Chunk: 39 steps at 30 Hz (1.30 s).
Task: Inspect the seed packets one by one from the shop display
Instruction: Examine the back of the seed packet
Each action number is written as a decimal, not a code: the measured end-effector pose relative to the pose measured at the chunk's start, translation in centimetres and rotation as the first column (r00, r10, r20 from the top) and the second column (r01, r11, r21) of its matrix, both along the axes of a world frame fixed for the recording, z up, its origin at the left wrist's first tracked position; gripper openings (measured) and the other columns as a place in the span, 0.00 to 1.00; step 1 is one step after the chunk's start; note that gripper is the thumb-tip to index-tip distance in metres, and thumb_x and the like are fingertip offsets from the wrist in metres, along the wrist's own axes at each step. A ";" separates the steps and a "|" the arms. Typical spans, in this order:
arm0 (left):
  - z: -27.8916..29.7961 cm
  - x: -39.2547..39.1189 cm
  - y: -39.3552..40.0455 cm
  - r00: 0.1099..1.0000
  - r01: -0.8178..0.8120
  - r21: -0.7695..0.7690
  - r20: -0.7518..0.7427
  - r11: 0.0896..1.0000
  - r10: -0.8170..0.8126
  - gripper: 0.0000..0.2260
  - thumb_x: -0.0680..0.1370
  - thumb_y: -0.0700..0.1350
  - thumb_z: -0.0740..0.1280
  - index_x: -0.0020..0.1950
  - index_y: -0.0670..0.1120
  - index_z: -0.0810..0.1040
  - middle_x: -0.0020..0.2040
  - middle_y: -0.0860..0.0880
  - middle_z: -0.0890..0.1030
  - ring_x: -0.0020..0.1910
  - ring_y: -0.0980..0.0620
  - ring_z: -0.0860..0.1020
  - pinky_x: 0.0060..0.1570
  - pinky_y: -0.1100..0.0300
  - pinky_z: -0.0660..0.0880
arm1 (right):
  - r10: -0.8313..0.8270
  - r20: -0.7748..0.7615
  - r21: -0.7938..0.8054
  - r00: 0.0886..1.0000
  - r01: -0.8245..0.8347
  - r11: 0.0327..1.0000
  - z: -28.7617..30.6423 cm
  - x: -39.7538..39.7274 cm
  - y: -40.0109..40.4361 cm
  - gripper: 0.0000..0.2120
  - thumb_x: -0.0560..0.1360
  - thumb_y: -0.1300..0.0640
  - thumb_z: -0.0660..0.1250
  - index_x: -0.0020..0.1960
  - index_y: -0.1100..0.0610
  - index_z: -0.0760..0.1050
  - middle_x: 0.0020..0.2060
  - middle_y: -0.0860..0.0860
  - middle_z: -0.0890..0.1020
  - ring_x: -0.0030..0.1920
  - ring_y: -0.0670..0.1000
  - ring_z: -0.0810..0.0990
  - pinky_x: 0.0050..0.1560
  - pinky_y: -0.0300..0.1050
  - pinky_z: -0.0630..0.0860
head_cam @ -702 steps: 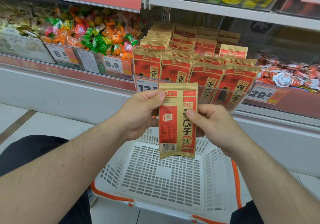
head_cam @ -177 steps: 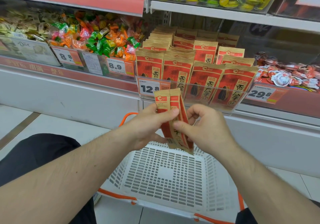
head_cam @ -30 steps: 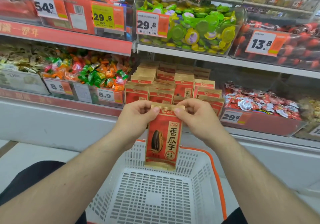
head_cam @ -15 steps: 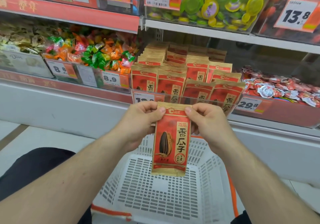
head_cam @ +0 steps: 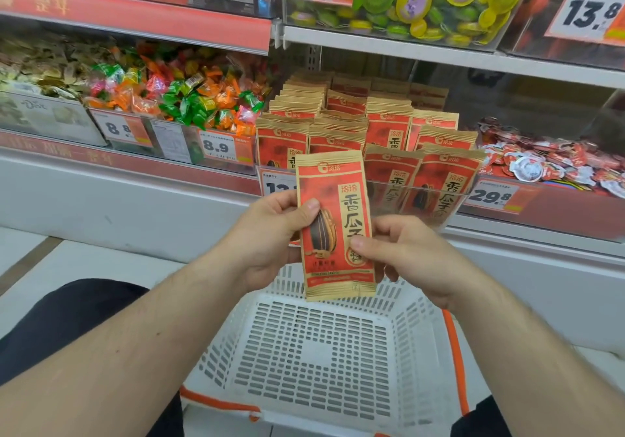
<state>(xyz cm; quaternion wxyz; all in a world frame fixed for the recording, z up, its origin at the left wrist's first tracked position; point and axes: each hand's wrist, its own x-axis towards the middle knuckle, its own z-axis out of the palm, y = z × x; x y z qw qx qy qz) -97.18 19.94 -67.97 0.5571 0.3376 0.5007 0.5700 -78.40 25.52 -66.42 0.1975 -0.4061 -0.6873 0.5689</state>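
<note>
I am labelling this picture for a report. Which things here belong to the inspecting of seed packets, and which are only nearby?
Belong to the job:
- seed packet, pinched by left hand and right hand
- display packets

Only nearby:
- white basket, below the hands
- wrapped candies
- price tags
- green and yellow sweets

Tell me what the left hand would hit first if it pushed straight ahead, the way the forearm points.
Probably the seed packet the left hand already grips; beyond it, the clear display bin of packets, though depth is hard to judge.
</note>
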 end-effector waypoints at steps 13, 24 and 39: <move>-0.9 0.2 0.1 0.990 -0.015 -0.131 -0.142 0.991 -0.004 0.07 0.81 0.46 0.67 0.56 0.47 0.80 0.50 0.49 0.86 0.46 0.52 0.85 0.42 0.51 0.81 | -0.023 0.100 -0.008 0.995 0.023 1.000 -1.2 -0.4 -0.6 0.13 0.73 0.54 0.74 0.48 0.64 0.79 0.32 0.54 0.83 0.26 0.48 0.77 0.29 0.42 0.73; -1.1 0.6 -0.2 0.969 0.150 -0.151 -0.171 0.977 -0.176 0.06 0.76 0.44 0.72 0.52 0.46 0.81 0.41 0.49 0.84 0.47 0.48 0.83 0.56 0.42 0.77 | -0.053 0.169 0.431 0.984 -0.025 0.902 -1.6 -1.2 -1.2 0.16 0.81 0.46 0.60 0.40 0.53 0.78 0.34 0.50 0.82 0.31 0.48 0.79 0.42 0.58 0.78; -1.3 1.2 -0.5 0.932 0.362 -0.098 0.037 0.927 -0.360 0.06 0.68 0.42 0.70 0.43 0.48 0.83 0.38 0.48 0.83 0.41 0.51 0.80 0.48 0.47 0.77 | -0.052 -0.027 0.346 0.998 0.058 0.936 -1.8 -1.8 -1.0 0.16 0.82 0.58 0.59 0.37 0.63 0.74 0.26 0.51 0.76 0.26 0.46 0.74 0.31 0.42 0.71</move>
